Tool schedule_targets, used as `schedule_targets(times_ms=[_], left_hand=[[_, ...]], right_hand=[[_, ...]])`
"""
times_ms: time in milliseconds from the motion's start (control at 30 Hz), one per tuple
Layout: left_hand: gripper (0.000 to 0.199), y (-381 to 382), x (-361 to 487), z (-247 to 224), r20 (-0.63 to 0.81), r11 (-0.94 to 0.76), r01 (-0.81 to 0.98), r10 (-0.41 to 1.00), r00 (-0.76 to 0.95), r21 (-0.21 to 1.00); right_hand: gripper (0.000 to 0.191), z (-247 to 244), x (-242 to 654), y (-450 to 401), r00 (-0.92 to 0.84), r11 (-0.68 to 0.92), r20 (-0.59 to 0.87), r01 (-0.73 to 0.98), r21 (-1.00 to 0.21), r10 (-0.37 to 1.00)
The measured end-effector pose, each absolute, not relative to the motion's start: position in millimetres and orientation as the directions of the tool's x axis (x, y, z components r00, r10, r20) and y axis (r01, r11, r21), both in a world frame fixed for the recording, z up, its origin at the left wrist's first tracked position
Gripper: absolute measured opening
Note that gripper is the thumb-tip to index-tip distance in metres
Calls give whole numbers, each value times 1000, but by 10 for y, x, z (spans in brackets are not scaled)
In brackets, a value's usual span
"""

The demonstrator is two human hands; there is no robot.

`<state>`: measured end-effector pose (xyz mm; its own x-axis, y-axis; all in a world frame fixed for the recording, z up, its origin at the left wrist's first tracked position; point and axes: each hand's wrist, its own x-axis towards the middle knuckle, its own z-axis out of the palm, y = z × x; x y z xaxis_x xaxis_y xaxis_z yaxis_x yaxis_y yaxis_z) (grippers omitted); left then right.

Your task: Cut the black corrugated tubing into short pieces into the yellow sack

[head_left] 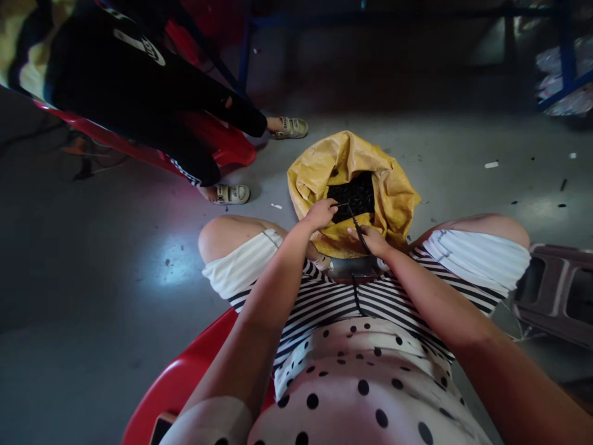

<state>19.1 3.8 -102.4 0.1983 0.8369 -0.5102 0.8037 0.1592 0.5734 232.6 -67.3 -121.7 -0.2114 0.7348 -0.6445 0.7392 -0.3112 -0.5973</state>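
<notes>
A yellow woven sack (398, 204) stands on the floor between my knees, its mouth rolled down. Small black pieces (359, 193) fill it. Over the left side of the opening, my left hand (323, 214) is closed in a pinch on a thin black piece (341, 204). My right hand (373, 241) grips a slim dark hand tool (358, 230) whose narrow tip points up toward that piece. Tip and piece seem to meet above the sack's contents; whether they touch is hard to tell. The tool's exact kind is too small to make out.
Another person's legs (139, 93) and sandals (233, 194) are at the upper left, by a red plastic chair (231, 145). A grey plastic stool (551, 284) stands right of my knee. Blue metal framing (244, 55) runs along the back. Scraps (491, 165) lie on the floor.
</notes>
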Motion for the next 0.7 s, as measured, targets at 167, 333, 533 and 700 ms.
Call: schedule_targets(times_ms=[167,333,533,700], left_hand=[[33,-8,252,-1048,-516,149,768,816,261,623],[34,-11,289,-1017,-496,133,778,832,250,615],[34,-14,300,-1002,-493,122,784,832,254,609],[27,-11,290,-1023,-508,144,792,830,229,593]], right_hand=[[60,-1190,2320,-661,-240,-343,-659,700,-627,713],[59,-1191,2327,-652,-250,-338,-647,688,-642,720],[59,-1199,2317,-651,-230,-339,-645,698,-631,728],[61,-1173,2279,-647,-188,-332,-639,726,-602,746]])
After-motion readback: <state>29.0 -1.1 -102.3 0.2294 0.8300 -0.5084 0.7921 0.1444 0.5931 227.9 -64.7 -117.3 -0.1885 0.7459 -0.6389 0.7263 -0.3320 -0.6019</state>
